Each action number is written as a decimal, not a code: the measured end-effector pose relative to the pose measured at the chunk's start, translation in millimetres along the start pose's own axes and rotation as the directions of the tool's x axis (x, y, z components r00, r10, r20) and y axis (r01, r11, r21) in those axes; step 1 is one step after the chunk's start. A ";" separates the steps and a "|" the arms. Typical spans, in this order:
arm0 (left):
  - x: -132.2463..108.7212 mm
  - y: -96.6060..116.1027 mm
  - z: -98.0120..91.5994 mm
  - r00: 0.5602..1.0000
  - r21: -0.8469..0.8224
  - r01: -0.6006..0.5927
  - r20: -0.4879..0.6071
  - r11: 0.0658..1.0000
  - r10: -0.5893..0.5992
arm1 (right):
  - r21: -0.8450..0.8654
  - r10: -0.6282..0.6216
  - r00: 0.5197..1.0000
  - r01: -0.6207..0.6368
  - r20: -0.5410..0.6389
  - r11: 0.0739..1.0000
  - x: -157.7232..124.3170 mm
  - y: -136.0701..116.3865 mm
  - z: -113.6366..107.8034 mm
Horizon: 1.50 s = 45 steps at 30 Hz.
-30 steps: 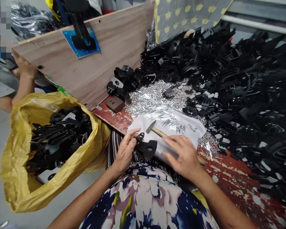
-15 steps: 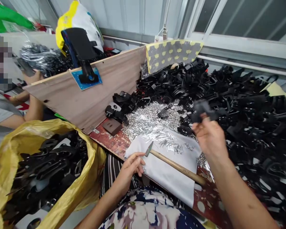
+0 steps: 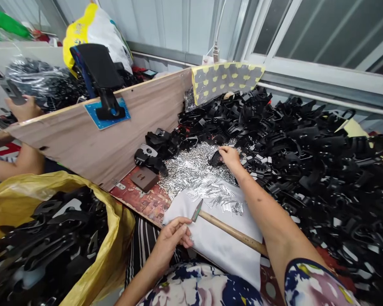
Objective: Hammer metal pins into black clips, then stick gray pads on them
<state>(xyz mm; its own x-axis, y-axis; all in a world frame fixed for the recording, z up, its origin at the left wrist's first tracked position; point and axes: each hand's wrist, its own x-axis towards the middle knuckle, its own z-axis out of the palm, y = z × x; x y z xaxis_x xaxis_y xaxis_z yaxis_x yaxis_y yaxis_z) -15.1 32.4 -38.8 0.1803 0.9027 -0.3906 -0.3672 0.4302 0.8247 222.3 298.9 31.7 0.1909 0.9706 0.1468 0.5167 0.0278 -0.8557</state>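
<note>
My left hand (image 3: pixel 173 236) rests at the near edge of the grey cloth (image 3: pixel 217 250), fingers loosely curled and apart, with no object visible in them. Its index fingertip is close to the head of a hammer (image 3: pixel 230 230); whether they touch I cannot tell. The hammer lies on the cloth, its wooden handle pointing right and partly behind my right forearm. Farther forward, my right hand (image 3: pixel 230 158) is closed on a black plastic part (image 3: pixel 215 159) at the pile of small metal pins (image 3: pixel 191 163). More pins (image 3: pixel 217 193) are spread on the cloth.
Black plastic parts (image 3: pixel 306 170) are heaped across the right and back. A wooden board (image 3: pixel 153 108) borders the left, near a brown block (image 3: pixel 144 179). A yellow sack (image 3: pixel 115 229) of black parts stands at lower left. Another person's hand (image 3: pixel 24 109) is beyond the board.
My right hand has moved forward and left from the black heap to the part on the pins. The dark part it carried before is no longer visible in it. My left hand stays by the hammer.
</note>
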 end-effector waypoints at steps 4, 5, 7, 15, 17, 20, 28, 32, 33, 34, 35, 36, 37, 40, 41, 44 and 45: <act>-6.2 18.7 0.4 0.997 -0.066 0.043 0.071 0.997 -0.039 | 0.060 -0.212 0.966 0.205 0.147 0.977 -49.3 -7.7 -8.4; -6.1 25.2 2.1 0.996 -0.094 0.043 0.087 0.995 -0.034 | 0.094 -0.331 0.923 0.319 0.196 0.943 -70.7 -8.9 -13.5; -3.6 37.3 7.9 0.993 -0.166 0.040 0.114 0.985 -0.021 | 0.172 -0.562 0.780 0.535 0.276 0.827 -117.5 -9.4 -25.3; -3.9 39.3 38.2 0.957 -0.208 0.267 0.172 0.941 -0.233 | 0.213 -0.737 0.627 0.707 0.251 0.674 -248.3 24.0 -55.3; -7.9 36.5 43.7 0.942 -0.145 0.322 0.146 0.936 -0.301 | 0.085 -0.657 0.723 0.657 0.214 0.750 -266.2 39.8 -70.4; -12.4 35.4 51.9 0.926 -0.073 0.373 0.098 0.925 -0.365 | -0.137 -0.410 0.907 0.420 0.094 0.897 -288.5 66.3 -113.5; -14.5 27.6 59.6 0.935 0.042 0.343 0.083 0.939 -0.345 | -0.556 0.037 0.955 -0.203 -0.296 0.806 -281.8 139.0 -223.1; -18.9 23.6 66.5 0.933 0.071 0.328 0.132 0.942 -0.335 | -0.552 0.041 0.942 -0.230 -0.333 0.802 -267.5 149.2 -202.4; -19.9 23.4 67.4 0.936 0.070 0.320 0.130 0.945 -0.326 | -0.538 0.041 0.935 -0.238 -0.352 0.808 -266.1 151.1 -195.7; -20.7 23.5 67.4 0.939 0.071 0.313 0.128 0.947 -0.320 | -0.519 0.044 0.928 -0.246 -0.371 0.819 -265.7 153.1 -190.5; -21.4 23.8 66.6 0.941 0.074 0.307 0.126 0.949 -0.314 | -0.496 0.047 0.921 -0.251 -0.387 0.832 -266.1 155.1 -187.3; -21.9 24.2 65.1 0.943 0.078 0.301 0.125 0.951 -0.309 | -0.470 0.051 0.915 -0.254 -0.401 0.845 -267.1 156.5 -186.7; -22.5 24.8 63.0 0.945 0.083 0.295 0.122 0.952 -0.304 | -0.446 0.056 0.908 -0.256 -0.414 0.858 -268.6 157.0 -188.4; -24.0 26.4 57.2 0.948 0.095 0.288 0.115 0.953 -0.298 | -0.429 -0.030 0.896 -0.183 -0.444 0.885 -273.6 147.9 -202.8; -24.3 26.6 56.2 0.947 0.094 0.290 0.114 0.953 -0.299 | -0.452 -0.103 0.897 -0.115 -0.430 0.885 -274.3 140.7 -207.5; -24.9 25.5 57.7 0.945 0.074 0.300 0.110 0.951 -0.307 | -0.516 -0.337 0.913 0.179 -0.230 0.837 -269.7 111.7 -205.7; -25.1 24.9 59.4 0.946 0.064 0.301 0.106 0.951 -0.307 | -0.504 -0.385 0.914 0.276 -0.124 0.818 -265.4 102.0 -198.0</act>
<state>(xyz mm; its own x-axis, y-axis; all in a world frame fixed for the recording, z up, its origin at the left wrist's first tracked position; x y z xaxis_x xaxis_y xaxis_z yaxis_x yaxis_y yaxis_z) 25.4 20.2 15.8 0.3796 0.7213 -0.5793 -0.2364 0.6810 0.6931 389.6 -3.2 3.7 0.0790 0.8470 0.5257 0.8963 0.1705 -0.4094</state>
